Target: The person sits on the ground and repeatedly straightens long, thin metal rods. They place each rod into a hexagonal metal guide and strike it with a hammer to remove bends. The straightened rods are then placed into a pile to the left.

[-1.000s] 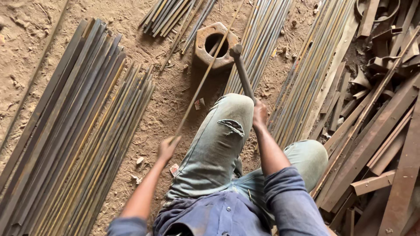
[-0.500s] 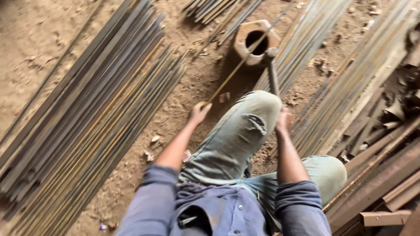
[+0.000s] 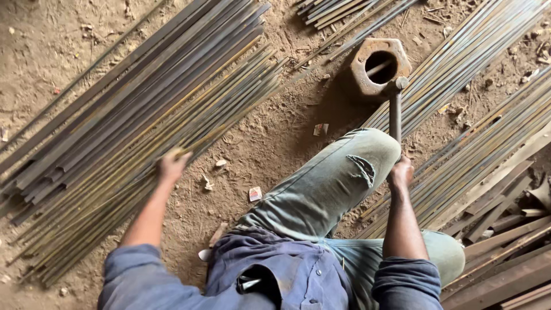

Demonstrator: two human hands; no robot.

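Left hand [image 3: 172, 165] at centre-left closes, blurred, on a thin rod [image 3: 198, 142] off the rod pile [image 3: 115, 132], its long axis running to upper right, while the right hand [image 3: 400, 172] stays clamped on the hammer [image 3: 395, 112] beside the iron block [image 3: 379, 68].

Counting: one hexagonal metal block [image 3: 379, 69], one hammer [image 3: 395, 109], four rod piles; rods themselves too many to tally. Using two hands.
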